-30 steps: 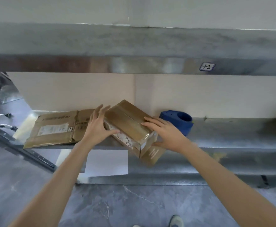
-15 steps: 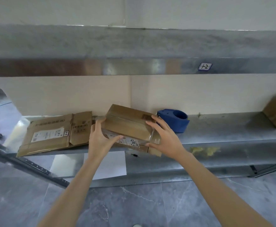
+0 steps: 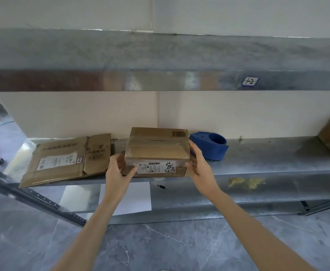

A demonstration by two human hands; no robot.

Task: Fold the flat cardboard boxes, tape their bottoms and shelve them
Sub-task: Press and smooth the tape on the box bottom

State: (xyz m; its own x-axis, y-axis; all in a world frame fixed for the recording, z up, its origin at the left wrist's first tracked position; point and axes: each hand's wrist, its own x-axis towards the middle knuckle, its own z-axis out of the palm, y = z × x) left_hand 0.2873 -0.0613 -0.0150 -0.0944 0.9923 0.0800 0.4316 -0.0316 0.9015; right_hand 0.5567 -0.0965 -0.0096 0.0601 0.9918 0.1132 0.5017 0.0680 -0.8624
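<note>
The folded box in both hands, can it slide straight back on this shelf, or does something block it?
Nothing visible blocks it. The flat cardboard lies left of the folded box, the blue tape dispenser right of it, near the right hand. The shelf directly behind the box is hidden.

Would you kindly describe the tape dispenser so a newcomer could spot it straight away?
Find the middle metal shelf. The tape dispenser sits on it, just right of the folded box. It is the only blue thing there; its neighbours are brown cardboard.
</note>
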